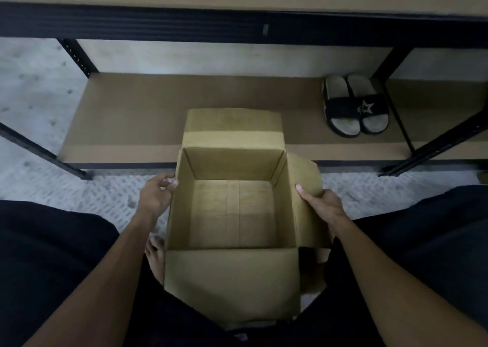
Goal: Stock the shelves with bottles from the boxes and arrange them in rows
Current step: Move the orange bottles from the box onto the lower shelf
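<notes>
You hold an open brown cardboard box point(232, 280).
Your left hand point(155, 197) curls round its left wall; your right hand point(322, 205) pinches the side flap point(306, 171).

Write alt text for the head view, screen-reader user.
Two hands hold an open, empty cardboard box: the left hand at its left wall, the right hand gripping its right flap. Behind it, a low brown shelf carries a pair of black slides; no bottles in view.
</notes>
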